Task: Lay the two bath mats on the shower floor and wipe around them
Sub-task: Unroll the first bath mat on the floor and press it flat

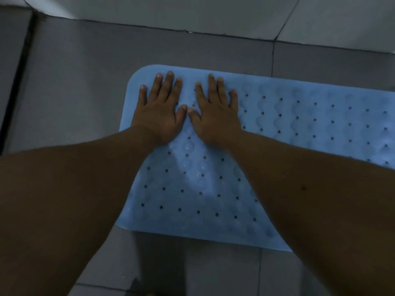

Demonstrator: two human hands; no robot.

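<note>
A light blue rubber bath mat (299, 129) with rows of small holes and a wavy texture lies flat on the grey tiled shower floor (81, 86), running off the right edge of the view. My left hand (160, 110) presses flat on the mat near its far left corner, fingers straight and spread. My right hand (215, 112) presses flat just beside it, thumbs almost touching. Only one mat is in view.
A pale tiled wall (192, 11) rises along the far edge of the floor. A dark seam or threshold (19, 77) runs down the left side. Bare grey tiles lie left of the mat and below its near edge (213, 270).
</note>
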